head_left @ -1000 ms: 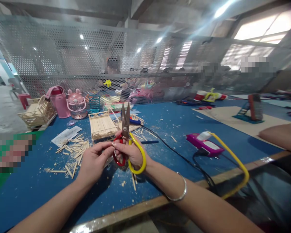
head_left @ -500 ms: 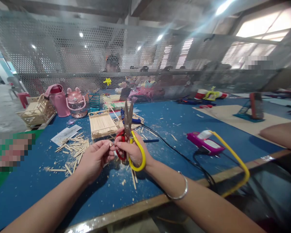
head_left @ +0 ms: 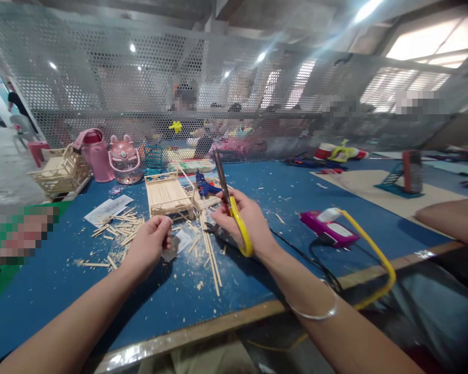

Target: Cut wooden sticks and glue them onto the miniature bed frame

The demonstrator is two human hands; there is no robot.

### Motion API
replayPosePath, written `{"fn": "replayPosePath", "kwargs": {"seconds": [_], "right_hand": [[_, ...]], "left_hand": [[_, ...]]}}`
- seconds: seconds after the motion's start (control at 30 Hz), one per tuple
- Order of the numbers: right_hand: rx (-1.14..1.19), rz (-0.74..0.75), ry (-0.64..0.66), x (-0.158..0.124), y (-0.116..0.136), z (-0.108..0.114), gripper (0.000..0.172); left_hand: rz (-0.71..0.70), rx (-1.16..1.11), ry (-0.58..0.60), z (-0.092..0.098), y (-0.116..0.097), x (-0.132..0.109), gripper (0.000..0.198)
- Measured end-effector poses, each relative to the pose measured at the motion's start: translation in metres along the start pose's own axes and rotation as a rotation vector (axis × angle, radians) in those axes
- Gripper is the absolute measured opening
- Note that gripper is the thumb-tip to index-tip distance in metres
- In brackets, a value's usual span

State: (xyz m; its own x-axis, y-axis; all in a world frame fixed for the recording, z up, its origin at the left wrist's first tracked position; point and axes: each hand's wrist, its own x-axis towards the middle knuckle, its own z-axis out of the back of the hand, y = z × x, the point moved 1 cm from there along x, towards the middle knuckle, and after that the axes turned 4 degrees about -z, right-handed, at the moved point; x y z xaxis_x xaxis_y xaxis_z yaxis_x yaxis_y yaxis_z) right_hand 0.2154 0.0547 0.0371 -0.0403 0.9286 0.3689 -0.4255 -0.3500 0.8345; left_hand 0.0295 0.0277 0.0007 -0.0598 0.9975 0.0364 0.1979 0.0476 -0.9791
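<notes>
My right hand (head_left: 253, 221) grips a pair of scissors (head_left: 222, 176) with yellow and red handles, the blades pointing up and away. My left hand (head_left: 152, 240) is closed in a loose pinch above the table; whatever is in its fingertips, if anything, is hidden. Just beyond it stands a small bed-like frame (head_left: 167, 193) of thin wooden sticks. Loose sticks (head_left: 210, 254) lie between the hands, beside the dark jaws of a cutting tool (head_left: 211, 228). A blue glue gun (head_left: 206, 187) rests behind the scissors.
Cut stick pieces (head_left: 120, 228) and paper (head_left: 107, 209) lie to the left. Behind are another stick model (head_left: 60, 171), a pink flask (head_left: 97, 161) and a bottle (head_left: 125, 162). A purple power strip (head_left: 329, 228) with a yellow cable sits right. Another person's arm (head_left: 448, 215) rests at far right.
My hands have moved apart: the right one has gone right with the scissors, the left one slightly left. The scissor blades have come together. The cutting tool and paper between them now show.
</notes>
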Motion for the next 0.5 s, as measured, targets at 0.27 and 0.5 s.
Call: {"fn": "replayPosePath", "kwargs": {"seconds": [0.27, 0.5], "right_hand": [[-0.994, -0.226, 0.289, -0.019, -0.044, 0.062, 0.028], [-1.075, -0.006, 0.358, -0.008, -0.03, 0.054, 0.03]], "left_hand": [[0.049, 0.002, 0.023, -0.004, -0.001, 0.0, 0.014], [0.009, 0.082, 0.102, 0.0, -0.001, 0.002, 0.009]]}}
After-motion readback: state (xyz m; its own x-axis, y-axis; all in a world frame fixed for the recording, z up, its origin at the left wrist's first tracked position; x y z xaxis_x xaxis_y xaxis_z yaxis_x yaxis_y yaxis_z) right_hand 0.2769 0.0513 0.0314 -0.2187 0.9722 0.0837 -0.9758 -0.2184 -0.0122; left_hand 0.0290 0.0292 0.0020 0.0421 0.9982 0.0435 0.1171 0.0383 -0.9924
